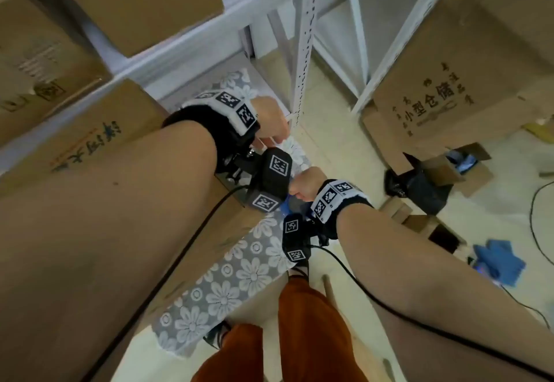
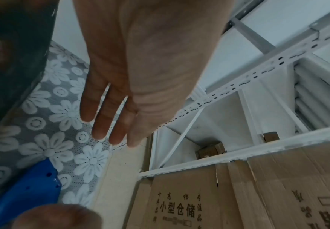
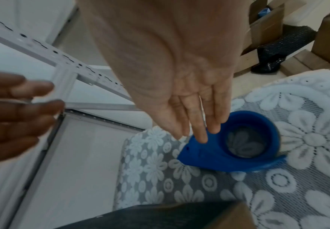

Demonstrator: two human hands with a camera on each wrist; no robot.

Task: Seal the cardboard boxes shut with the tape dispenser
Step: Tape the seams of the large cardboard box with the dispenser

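Observation:
A blue tape dispenser (image 3: 238,147) lies on its side on a grey floral tablecloth (image 3: 307,178); the cloth shows through its ring. My right hand (image 3: 195,124) reaches down with straight fingers, the fingertips (image 3: 202,138) over the dispenser's pointed end; contact I cannot tell. My left hand (image 2: 109,124) hovers beside it, fingers straight, holding nothing. In the head view the left hand (image 1: 269,120) is above the right hand (image 1: 305,186), and only a sliver of the dispenser (image 1: 284,206) shows. A cardboard box (image 1: 90,147) lies under my left forearm.
White metal shelving (image 1: 302,51) with cartons stands ahead and to the left. A large printed carton (image 1: 449,96) stands at the right. Small open boxes (image 1: 458,168), a black bag (image 1: 419,183), a blue cloth (image 1: 500,261) and cables lie on the floor.

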